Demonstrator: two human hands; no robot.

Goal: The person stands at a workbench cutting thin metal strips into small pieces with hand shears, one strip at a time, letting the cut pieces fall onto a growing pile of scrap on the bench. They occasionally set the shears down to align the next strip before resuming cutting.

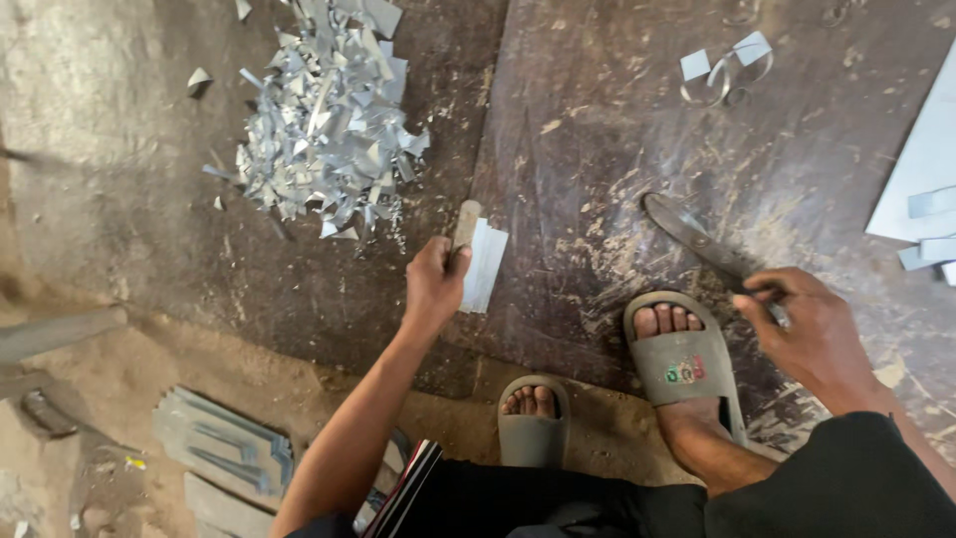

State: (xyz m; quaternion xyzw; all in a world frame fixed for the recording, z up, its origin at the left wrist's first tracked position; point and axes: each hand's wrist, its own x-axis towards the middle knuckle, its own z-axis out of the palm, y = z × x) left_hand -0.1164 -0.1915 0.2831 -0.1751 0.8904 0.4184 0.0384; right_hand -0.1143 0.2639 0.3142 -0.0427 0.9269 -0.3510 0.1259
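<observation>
My left hand [433, 282] is closed around a flat wooden stick [465, 223] and a small stack of white sheet-metal strips [485, 263], held over the dark worn floor plate [597, 120]. My right hand [809, 324] grips the handle of large metal shears [697, 237], whose blades point up and left across the plate. Both of my feet wear grey slippers, the right one [685, 361] beside the shears and the left one [534, 423] at the plate's near edge.
A heap of shiny metal offcuts [324, 120] lies at the upper left. Curled scrap [725, 68] sits at the top right, and flat white sheets [926, 179] lie at the right edge. Stacked grey cut pieces [224, 448] rest on the dirt floor at lower left.
</observation>
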